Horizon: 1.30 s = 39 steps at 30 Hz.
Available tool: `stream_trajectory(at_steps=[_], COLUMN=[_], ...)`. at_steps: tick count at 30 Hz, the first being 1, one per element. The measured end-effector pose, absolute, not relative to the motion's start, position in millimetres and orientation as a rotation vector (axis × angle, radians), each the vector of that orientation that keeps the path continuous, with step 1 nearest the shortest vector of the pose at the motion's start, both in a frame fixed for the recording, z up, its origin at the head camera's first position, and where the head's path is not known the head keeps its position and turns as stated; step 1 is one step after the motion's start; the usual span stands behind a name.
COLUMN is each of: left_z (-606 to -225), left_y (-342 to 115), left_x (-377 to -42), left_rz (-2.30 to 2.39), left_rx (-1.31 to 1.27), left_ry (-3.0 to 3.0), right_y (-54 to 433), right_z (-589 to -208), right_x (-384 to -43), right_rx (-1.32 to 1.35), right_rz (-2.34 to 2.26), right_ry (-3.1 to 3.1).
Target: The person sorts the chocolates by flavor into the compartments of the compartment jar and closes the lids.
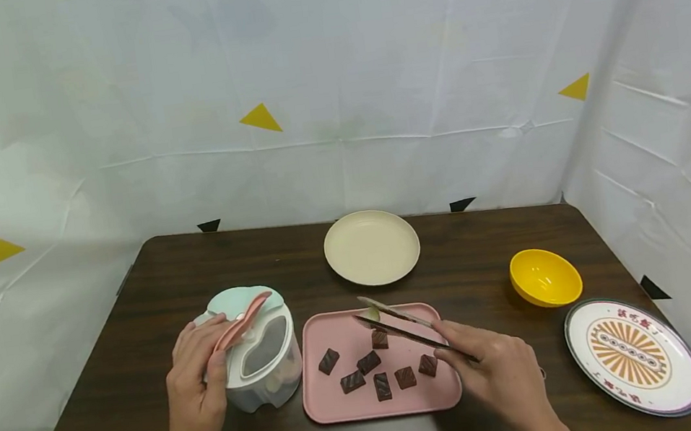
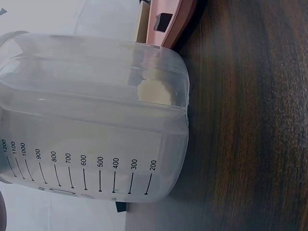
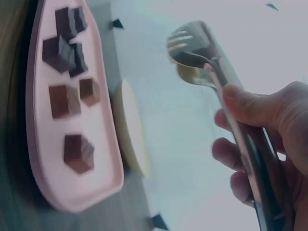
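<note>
My left hand is at the top of a clear storage canister with a mint and white lid, its thumb and fingers pinching a raised pink flap. Through the canister's wall, a pale round piece shows at the bottom in the left wrist view. In my right hand are metal serving tongs, with one fork-shaped end and one spoon-shaped end. Their tips stand apart above the far part of a pink tray, with nothing seen between them. Several dark chocolate pieces lie on the tray.
Behind the tray sits a cream plate. On the right are a yellow bowl and a white patterned plate near the edge of the dark wooden table. White sheeting surrounds the back and sides.
</note>
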<state>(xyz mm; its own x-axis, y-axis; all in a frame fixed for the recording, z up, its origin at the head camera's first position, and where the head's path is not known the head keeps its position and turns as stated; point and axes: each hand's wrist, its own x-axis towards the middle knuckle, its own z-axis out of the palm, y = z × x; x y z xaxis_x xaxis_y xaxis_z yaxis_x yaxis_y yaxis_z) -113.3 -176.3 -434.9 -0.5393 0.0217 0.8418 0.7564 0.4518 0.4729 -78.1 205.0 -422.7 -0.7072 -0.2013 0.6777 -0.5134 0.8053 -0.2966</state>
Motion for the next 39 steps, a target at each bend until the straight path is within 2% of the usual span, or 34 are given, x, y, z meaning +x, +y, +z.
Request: stream_trajectory(at_steps=[11,20,29,39], left_z=[-449.8,-446.6,-432.3,-447.2], left_y=[-184.2,-182.3,-174.8,-182.1], left_x=[-120.8,-118.4,-112.5,-120.8], left_rz=[-1.157,-1.151,-1.153,-1.154], left_rx=[-0.661,-0.652,-0.654,-0.667], left_ry=[-1.903,-1.908,-1.897,-1.887], right_y=[157.2,122.8,108.4,106.5], right_z=[-409.6,-400.6,-399.0,-402.4], right_x=[-79.7,-83.8,-87.3,-88.3], right_rx=[0.701,0.843,0.923,0.933], right_rz=[0.766,0.737,0.684,0.671], right_ry=[-2.206,-2.112,-2.104,-2.141])
